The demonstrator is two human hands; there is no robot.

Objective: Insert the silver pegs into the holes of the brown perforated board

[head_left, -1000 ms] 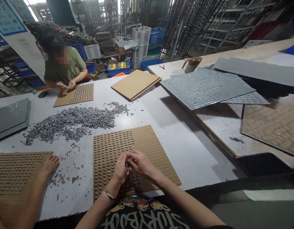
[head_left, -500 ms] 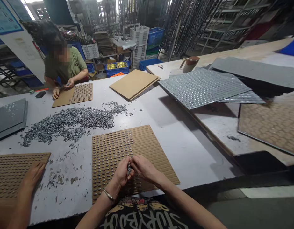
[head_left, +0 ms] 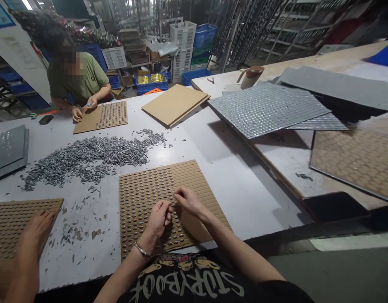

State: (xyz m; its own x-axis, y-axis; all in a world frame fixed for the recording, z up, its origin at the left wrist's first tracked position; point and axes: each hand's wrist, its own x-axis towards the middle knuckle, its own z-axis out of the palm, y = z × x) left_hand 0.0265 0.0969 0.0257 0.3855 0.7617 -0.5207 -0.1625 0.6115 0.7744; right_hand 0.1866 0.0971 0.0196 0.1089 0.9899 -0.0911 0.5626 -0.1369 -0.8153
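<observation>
Both forearms reach in from the bottom edge: the left hand (head_left: 159, 219) rests on the brown board (head_left: 198, 181) curled into a loose fist, its contents hidden, while the right hand (head_left: 188, 200) lies just beside it, fingertips pinched together against the surface on something too small to tell. The board lies flat on the grey table (head_left: 244, 185) near the person, ribbed on the right, its left part filled with rows of small dark metal pieces (head_left: 140, 198).

Factory workshop, metal racks (head_left: 244, 31), stacked crates (head_left: 183, 35)
</observation>
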